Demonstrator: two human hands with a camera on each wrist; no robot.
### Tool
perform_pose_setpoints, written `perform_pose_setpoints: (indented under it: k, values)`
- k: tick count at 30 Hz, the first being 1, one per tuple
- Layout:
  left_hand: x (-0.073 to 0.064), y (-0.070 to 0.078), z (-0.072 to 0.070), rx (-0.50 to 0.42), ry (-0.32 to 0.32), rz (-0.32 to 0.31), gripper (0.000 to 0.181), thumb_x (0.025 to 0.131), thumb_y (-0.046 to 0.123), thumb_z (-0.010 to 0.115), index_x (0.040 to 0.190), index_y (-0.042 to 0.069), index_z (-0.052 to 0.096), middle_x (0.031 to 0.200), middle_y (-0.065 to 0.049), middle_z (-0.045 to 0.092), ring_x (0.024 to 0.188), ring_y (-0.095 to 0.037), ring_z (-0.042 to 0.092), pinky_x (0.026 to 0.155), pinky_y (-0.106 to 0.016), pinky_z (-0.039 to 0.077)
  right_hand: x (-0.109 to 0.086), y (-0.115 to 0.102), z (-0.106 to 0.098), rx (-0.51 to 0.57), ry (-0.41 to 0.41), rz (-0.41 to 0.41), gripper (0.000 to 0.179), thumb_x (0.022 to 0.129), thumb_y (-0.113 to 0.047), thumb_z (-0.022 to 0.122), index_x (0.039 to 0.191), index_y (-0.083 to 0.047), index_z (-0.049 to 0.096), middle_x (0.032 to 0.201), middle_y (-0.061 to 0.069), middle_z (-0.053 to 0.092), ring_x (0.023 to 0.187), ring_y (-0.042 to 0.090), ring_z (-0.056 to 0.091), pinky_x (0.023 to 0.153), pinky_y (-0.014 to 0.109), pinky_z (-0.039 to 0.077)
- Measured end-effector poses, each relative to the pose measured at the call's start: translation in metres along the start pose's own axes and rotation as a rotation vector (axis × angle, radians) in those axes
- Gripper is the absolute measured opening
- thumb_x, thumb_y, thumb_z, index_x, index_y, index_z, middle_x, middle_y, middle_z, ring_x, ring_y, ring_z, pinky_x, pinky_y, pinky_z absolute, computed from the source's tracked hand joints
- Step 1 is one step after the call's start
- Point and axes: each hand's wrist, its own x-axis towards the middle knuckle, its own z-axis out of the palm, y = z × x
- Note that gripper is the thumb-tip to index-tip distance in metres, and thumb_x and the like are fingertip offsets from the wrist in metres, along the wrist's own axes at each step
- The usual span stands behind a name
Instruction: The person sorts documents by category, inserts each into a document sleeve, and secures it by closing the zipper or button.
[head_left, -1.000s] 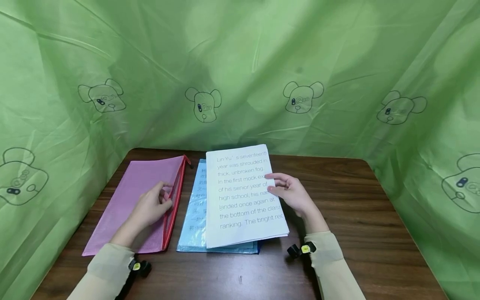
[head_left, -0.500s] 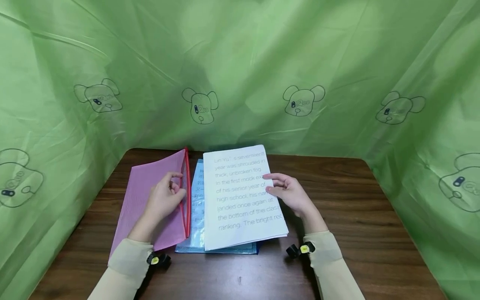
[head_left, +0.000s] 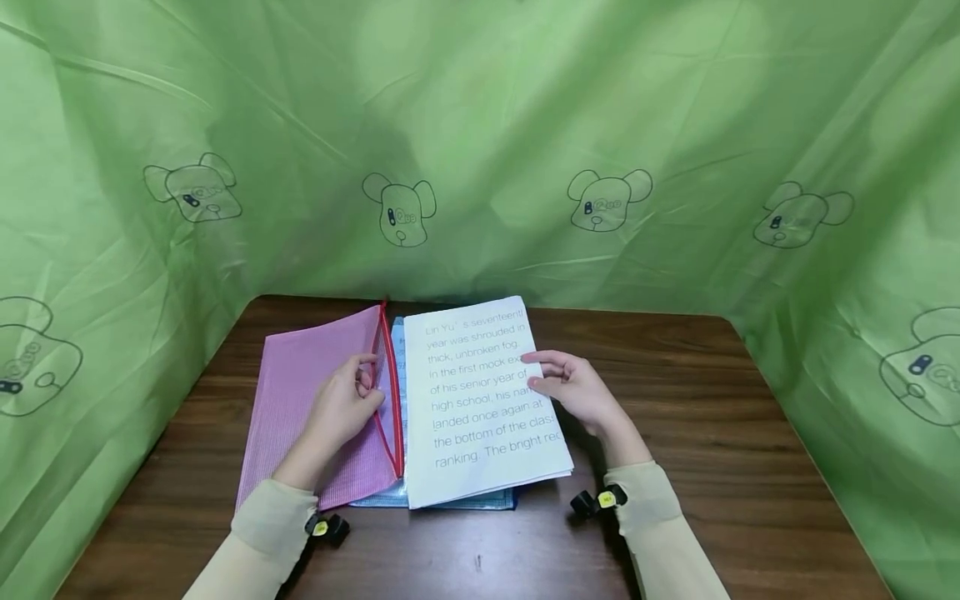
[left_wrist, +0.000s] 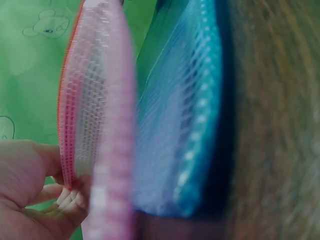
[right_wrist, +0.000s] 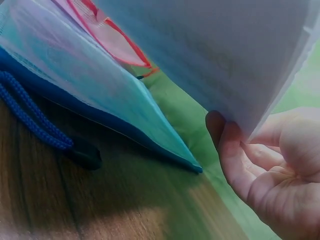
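Observation:
My left hand (head_left: 339, 417) pinches the upper layer of a pink mesh zipper pouch (head_left: 281, 408) near its red zipper (head_left: 394, 392), and the mouth gapes along that side. In the left wrist view, thumb and fingers hold the mesh (left_wrist: 67, 130) at the zipper edge. A few printed sheets of paper (head_left: 480, 450) are held by my right hand (head_left: 581, 392), pinched at their right edge with the thumb on top. The sheets tilt above a blue mesh zipper pouch (head_left: 480, 501), hiding most of it. The pink pouch's zipper side overlaps the blue one.
The pouches lie on a dark wooden table (head_left: 675, 400). A blue cord loop (right_wrist: 35, 115) hangs from the blue pouch. Green fabric (head_left: 487, 100) with bear-head drawings surrounds the table's back and sides. Black wrist devices (head_left: 330, 528) sit at the cuffs.
My left hand has moved right, drawing the pink pouch's zipper side over the blue pouch and close to the sheets. The sheets have shifted slightly left and nearer in my right hand.

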Motion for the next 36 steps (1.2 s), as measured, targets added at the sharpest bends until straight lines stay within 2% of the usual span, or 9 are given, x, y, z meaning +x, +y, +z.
perform_pose_setpoints:
  k: [9,19,23,29,36]
  values:
    - [0.0,0.003,0.001,-0.075,-0.045,0.025,0.067,0.085,-0.004,0.072,0.15,0.004,0.058,0.106,-0.011,0.064,0.084,-0.019,0.06,0.071,-0.027,0.05,0.001,0.004,-0.003,-0.002,-0.02,0.01,0.039,0.106,-0.006,0.071,0.144,-0.005,0.068,0.124,0.019,0.077,0.1,0.028,0.078,0.087,0.034,0.063]
    - [-0.002,0.005,0.002,-0.117,-0.068,0.032,0.06,0.09,-0.007,0.068,0.148,0.007,0.06,0.105,-0.011,0.064,0.085,-0.019,0.058,0.07,-0.024,0.049,0.001,0.005,-0.004,-0.012,-0.035,0.031,0.038,0.105,-0.006,0.071,0.143,-0.008,0.07,0.118,0.018,0.079,0.099,0.028,0.078,0.085,0.036,0.063]
    - [-0.003,0.008,0.002,-0.114,-0.08,0.038,0.058,0.091,-0.008,0.067,0.146,0.007,0.06,0.104,-0.01,0.063,0.086,-0.02,0.058,0.072,-0.026,0.049,0.001,0.007,-0.003,-0.008,-0.05,0.039,0.037,0.105,-0.005,0.07,0.143,-0.008,0.07,0.117,0.016,0.079,0.099,0.028,0.079,0.084,0.037,0.064]
    - [-0.004,0.013,0.002,-0.068,-0.099,0.081,0.056,0.091,-0.007,0.066,0.144,0.006,0.06,0.103,-0.008,0.064,0.087,-0.019,0.059,0.075,-0.03,0.05,0.003,0.008,-0.002,-0.002,-0.063,0.029,0.038,0.106,-0.003,0.069,0.143,-0.006,0.069,0.12,0.018,0.078,0.099,0.028,0.079,0.083,0.037,0.065]
    - [-0.005,0.015,0.001,-0.045,-0.12,0.106,0.056,0.09,-0.008,0.066,0.144,0.006,0.06,0.103,-0.007,0.065,0.085,-0.018,0.058,0.073,-0.032,0.049,0.004,0.008,0.002,-0.013,-0.038,0.018,0.038,0.105,-0.005,0.071,0.143,-0.005,0.07,0.118,0.019,0.078,0.098,0.026,0.078,0.084,0.034,0.063]
